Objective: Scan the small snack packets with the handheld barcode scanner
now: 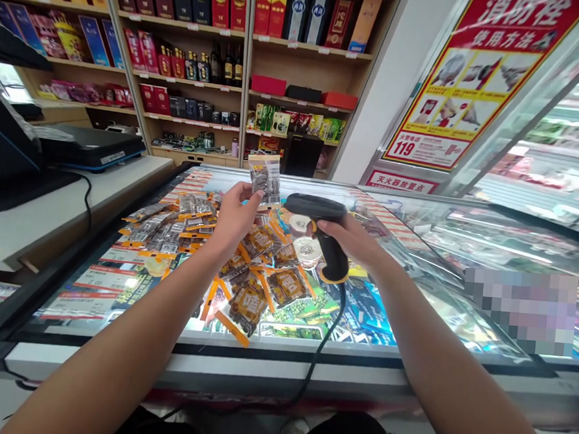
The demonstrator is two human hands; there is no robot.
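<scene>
My left hand (pixel 241 210) pinches a small snack packet (pixel 266 177) by its lower left side and holds it upright, its printed silver back facing me. Wrapped round the grip of a black barcode scanner (pixel 335 244) is my right hand (pixel 350 238); the scanner's head points left at the packet, a short gap between them. From the grip's base a cable (pixel 327 340) runs down over the freezer's front edge. Below my left hand lie orange-edged snack packets (pixel 247 300) with brown fronts. Further left, a pile of similar packets (pixel 161 227) lies silver side up.
The packets rest on the glass top of a chest freezer (pixel 87 295), with frozen goods visible beneath. A counter (pixel 147 172) with a black scale (pixel 92 148) stands left. Shelves (pixel 180 78) of boxes and bottles line the back. Another glass-topped freezer (pixel 496 260) is right.
</scene>
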